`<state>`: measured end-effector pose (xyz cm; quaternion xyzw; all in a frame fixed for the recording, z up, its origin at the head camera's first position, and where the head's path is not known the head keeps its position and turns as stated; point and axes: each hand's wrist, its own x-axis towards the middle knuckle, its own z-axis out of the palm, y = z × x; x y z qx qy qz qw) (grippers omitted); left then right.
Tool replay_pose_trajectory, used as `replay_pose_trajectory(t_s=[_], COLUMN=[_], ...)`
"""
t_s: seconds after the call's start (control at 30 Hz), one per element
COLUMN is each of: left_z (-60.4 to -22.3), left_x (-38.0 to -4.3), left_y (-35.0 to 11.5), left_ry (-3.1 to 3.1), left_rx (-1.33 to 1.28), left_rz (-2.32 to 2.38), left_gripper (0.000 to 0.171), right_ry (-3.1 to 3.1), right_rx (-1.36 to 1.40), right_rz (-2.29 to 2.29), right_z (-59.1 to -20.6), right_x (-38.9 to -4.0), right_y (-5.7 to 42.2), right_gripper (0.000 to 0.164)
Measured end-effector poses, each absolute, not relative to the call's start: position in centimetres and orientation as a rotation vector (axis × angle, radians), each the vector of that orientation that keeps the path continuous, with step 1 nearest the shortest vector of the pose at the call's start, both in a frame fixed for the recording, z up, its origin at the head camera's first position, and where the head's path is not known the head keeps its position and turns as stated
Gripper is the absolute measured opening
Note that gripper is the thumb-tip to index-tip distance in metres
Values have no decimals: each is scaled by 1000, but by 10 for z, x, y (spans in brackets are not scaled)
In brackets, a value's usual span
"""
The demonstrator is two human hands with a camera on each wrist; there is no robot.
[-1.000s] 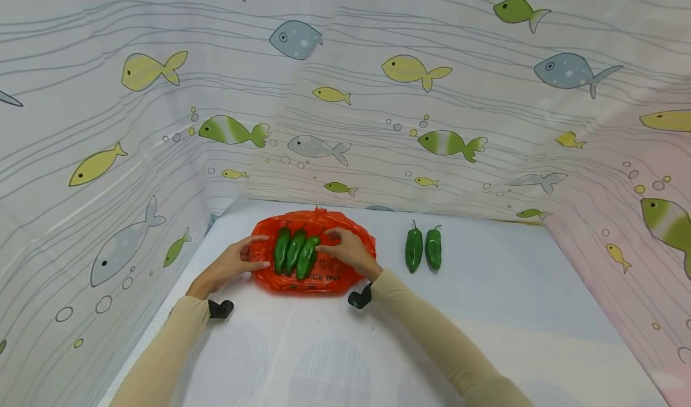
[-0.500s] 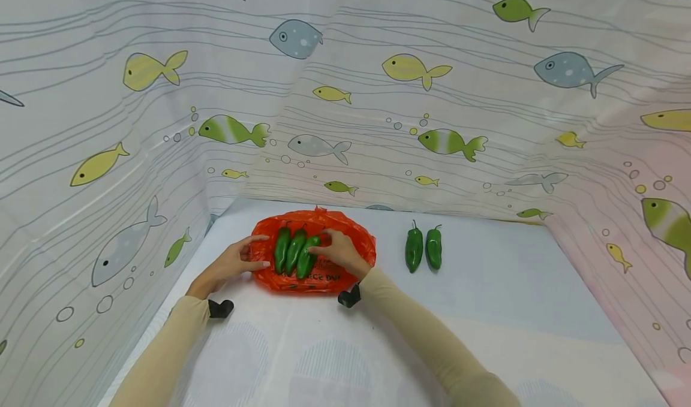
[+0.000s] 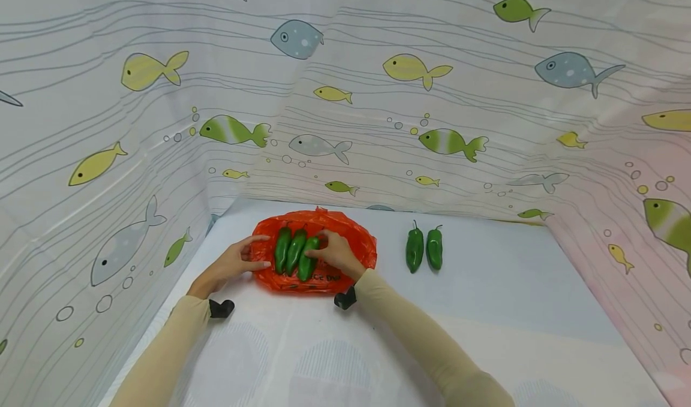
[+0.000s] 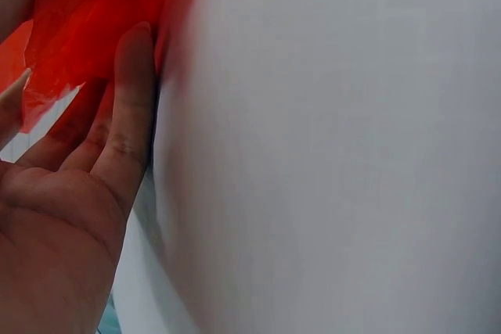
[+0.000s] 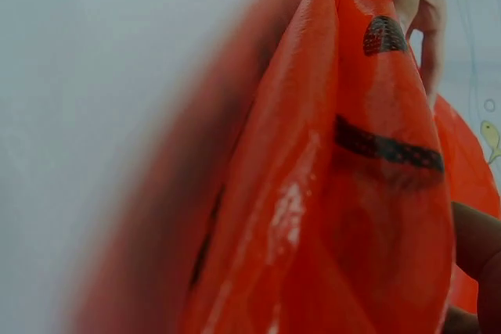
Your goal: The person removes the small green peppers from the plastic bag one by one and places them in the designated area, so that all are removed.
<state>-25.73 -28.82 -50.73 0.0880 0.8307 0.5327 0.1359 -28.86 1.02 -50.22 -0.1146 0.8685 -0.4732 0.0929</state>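
Observation:
Three green chili peppers lie side by side in an opened red plastic bag [image 3: 353,233] in the head view. My right hand [image 3: 337,252] reaches in from the right and holds the rightmost chili pepper [image 3: 308,268], its thumb across the upper part. Left of it lie the middle chili pepper [image 3: 295,252] and the leftmost chili pepper [image 3: 282,251]. My left hand [image 3: 232,264] rests at the bag's left side, thumb and fingers spread apart. In the left wrist view, its fingers [image 4: 133,107] touch the red film. In the right wrist view, the bag hides most of my right hand.
Two more chili peppers, one [image 3: 414,251] beside the other [image 3: 434,249], lie on the white table [image 3: 496,287] right of the bag. Cloth walls [image 3: 378,113] with printed fish enclose the table at the back and both sides.
My right hand has moved left, its thumb going from the rightmost pepper's edge to across it. That pepper has turned slightly more upright. The left hand has stayed in place.

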Motion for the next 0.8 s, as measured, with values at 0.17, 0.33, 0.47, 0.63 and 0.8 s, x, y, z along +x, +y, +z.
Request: replay_pose_trajectory(t_s=[0.17, 0.33, 0.47, 0.63, 0.8], left_z=[-506, -505, -505, -503, -502], left_x=[-257, -257, -257, -256, -255], left_y=[-287, -287, -287, -287, -287], left_ry=[2399, 2404, 2405, 2394, 2398], left_rx=[274, 274, 263, 261, 255], left_rz=[1553, 1547, 1532, 1545, 1540], left_gripper=[79, 78, 78, 79, 79], right_ry=[2551, 2518, 2501, 2471, 2438], right_rx=[-335, -325, -302, -276, -304], right_rz=[-1472, -1519, -1523, -1538, -1577], right_z=[-501, -500, -500, -499, -497], right_x=[-288, -287, -287, -286, -285], right_y=[9, 9, 10, 12, 14], right_gripper=[57, 56, 56, 56, 56])
